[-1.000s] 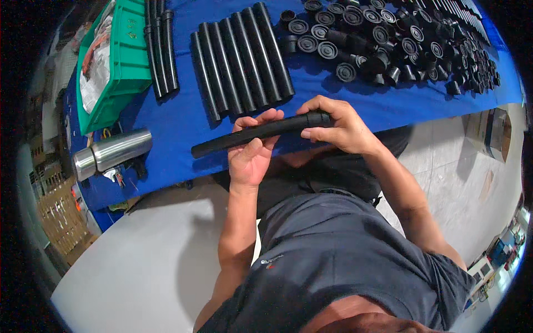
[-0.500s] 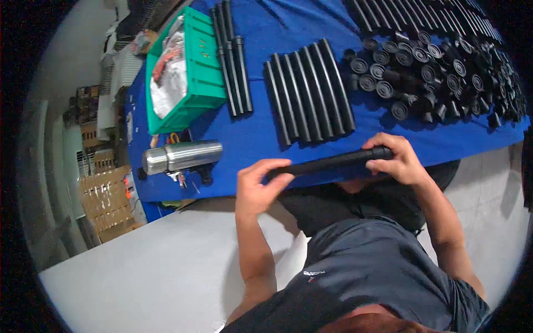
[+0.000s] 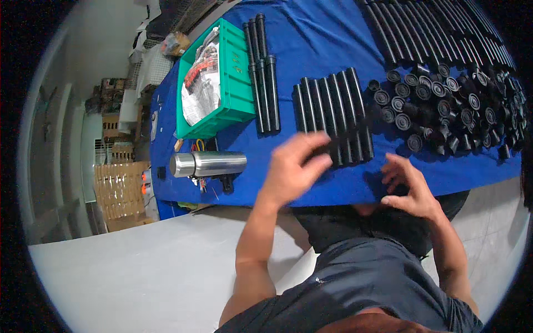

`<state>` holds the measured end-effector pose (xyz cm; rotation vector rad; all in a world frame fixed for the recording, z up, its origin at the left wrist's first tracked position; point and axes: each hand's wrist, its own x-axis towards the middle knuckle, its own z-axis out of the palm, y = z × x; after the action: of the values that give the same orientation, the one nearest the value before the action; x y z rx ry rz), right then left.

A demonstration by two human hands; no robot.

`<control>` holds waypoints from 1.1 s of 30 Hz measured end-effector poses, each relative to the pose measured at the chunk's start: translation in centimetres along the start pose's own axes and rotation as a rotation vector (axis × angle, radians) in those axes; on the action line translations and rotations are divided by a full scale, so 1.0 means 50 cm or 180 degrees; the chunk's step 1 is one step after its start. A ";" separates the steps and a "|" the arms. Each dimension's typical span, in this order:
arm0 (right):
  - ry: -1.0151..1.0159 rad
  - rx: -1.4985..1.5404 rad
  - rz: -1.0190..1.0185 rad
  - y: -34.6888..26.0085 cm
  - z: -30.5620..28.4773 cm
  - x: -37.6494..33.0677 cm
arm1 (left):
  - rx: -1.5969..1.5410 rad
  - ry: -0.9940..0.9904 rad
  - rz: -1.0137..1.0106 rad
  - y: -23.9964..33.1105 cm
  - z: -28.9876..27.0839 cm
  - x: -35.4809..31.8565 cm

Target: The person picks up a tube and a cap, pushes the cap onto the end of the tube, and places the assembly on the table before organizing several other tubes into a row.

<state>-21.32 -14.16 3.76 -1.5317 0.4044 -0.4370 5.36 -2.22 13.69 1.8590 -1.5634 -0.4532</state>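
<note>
Blue cloth [image 3: 316, 41] is spread over the work table, with brown slatted cartons [image 3: 119, 191] seen beyond its left edge. At the left of the cloth a green crate [image 3: 237, 86] is placed, with crumpled white packing [image 3: 202, 100] held in it; just below, a steel bottle [image 3: 219, 164] is laid on its side. Beside the crate, a small set of collared tubes [image 3: 272, 97] is lined up lengthwise away from the body.

Next, the left hand [image 3: 288, 172] is held with thumb and fingers parted, nothing visible in their gap. By its fingertips the row of black tubes [image 3: 348, 102] is laid side by side, long axes pointed away from the body and leaned slightly left at the far end. The row is reached rightward from the left fingers, which are the nearer ones; contact cannot be told. A dark band is seen across the row, shadow or tube being unclear.

Farther right, the right hand [image 3: 416, 194] is loosely curled, nothing seen grasped, with the row up and to its left. Beyond it, black cup-shaped fittings [image 3: 473, 101] are heaped.

Yellowish marks are borne by the crate's side and a small pale mark by the dark shirt [image 3: 366, 277]; no readable brand is made out.
</note>
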 end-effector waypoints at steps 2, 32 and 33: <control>-0.0213 -0.0835 -0.0166 -0.004 -0.018 -0.004 | -0.0927 0.0834 -0.0753 -0.060 -0.027 0.071; -0.0057 -0.1205 -0.0408 0.027 -0.033 0.004 | 0.3017 0.0117 -0.1306 -0.499 -0.095 0.674; -0.0042 -0.1202 -0.0447 0.027 -0.033 0.004 | 0.3034 0.0091 -0.1315 -0.501 -0.097 0.673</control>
<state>-21.97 -15.71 2.39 -1.9370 0.3849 -0.4783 34.49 -31.63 5.28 2.9054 -1.4833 0.2178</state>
